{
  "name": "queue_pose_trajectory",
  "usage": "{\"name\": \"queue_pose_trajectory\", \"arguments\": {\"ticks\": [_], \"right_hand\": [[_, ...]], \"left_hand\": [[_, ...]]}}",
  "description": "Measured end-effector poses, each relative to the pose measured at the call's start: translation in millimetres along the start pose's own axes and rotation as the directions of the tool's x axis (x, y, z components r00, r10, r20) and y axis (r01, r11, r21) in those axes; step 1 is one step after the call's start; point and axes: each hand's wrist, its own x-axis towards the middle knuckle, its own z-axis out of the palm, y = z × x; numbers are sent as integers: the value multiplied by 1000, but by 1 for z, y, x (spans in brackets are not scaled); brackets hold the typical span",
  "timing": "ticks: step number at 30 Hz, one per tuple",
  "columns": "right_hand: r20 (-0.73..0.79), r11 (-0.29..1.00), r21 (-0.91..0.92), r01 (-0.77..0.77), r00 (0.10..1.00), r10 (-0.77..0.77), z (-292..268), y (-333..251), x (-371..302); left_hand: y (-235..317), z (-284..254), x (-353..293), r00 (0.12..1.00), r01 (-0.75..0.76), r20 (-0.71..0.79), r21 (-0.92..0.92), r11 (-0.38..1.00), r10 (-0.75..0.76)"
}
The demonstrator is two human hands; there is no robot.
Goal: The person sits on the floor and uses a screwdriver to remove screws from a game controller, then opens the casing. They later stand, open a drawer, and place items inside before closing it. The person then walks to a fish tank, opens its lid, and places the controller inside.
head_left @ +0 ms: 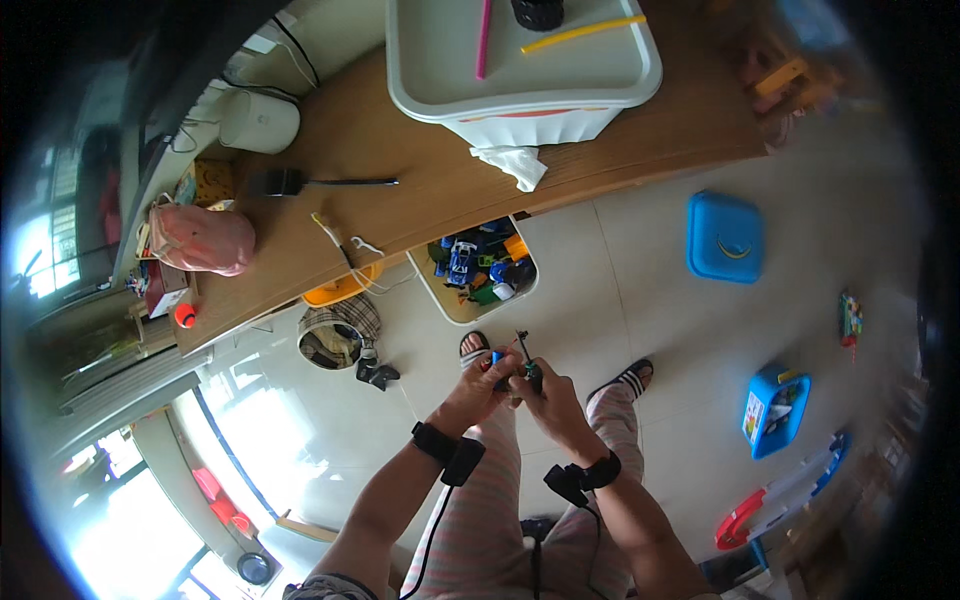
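My left hand (474,396) and my right hand (558,408) meet in front of me, above the floor between my feet. The left fingers are closed on a small blue piece (497,358) with a touch of red beside it. In my right hand is a small dark green and black piece (534,376), with a thin dark rod (524,345) sticking up from it. Whether the two pieces are joined I cannot tell, since the fingers cover much of them. Just beyond my hands stands an open white bin (447,311) holding several toys, including a blue toy car (461,262).
A wooden desk (350,215) overhangs the bin's far side, bearing a white lidded box (440,105). Left of the bin is a cloth basket (325,345). On the right floor lie a blue lid (724,238) and a blue tub (752,425). Cables hang from both wristbands.
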Motion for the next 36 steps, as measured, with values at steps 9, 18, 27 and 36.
{"name": "queue_pose_trajectory", "arguments": {"ticks": [9, 18, 27, 36], "right_hand": [[-273, 828, 532, -178, 889, 367, -31, 204, 122], [145, 697, -249, 672, 737, -660, 1, 328, 213], [226, 361, -324, 874, 442, -868, 11, 342, 243], [127, 534, -460, 710, 647, -752, 50, 322, 284]], "left_hand": [[45, -152, 131, 638, 227, -43, 965, -134, 769], [42, -178, 163, 740, 328, -86, 912, -245, 667], [39, -206, 130, 808, 213, -172, 977, -7, 563], [37, -204, 116, 470, 194, -27, 978, -74, 882]]}}
